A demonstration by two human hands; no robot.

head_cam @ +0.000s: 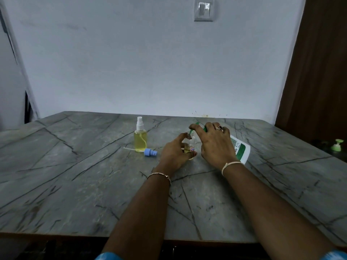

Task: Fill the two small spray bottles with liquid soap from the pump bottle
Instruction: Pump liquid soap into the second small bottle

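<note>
We find the open spray bottle (190, 142) standing upright on the counter (78, 184), just right of the middle, inside the curl of the left hand (175, 153). The thumb lies across its lower front near a small red-and-white label, and the forefinger reaches up along its left side toward the bare neck, so the hand holds it from the left. A shallow layer of yellow liquid sits in its bottom.

The pump bottle (241, 149), white with a green label, leans over from the right, its base toward the right edge of the counter and its green spout (193, 129) reaching down to the mouth of the open spray bottle. The right hand (214, 145) lies over the pump head, back of the hand toward us, its fingers curled round the top and the forefinger stretched out along the spout. A ring shows on one finger; both wrists wear bracelets. Both forearms stretch forward from the near edge, the right raised a little above the left, and the two hands are just beside each other.

To the left stands the filled spray bottle (140, 138), capped in white and nearly full of yellow liquid. The blue spray head (150, 152) lies on its side between it and the left hand, its thin tube pointing left.
</note>
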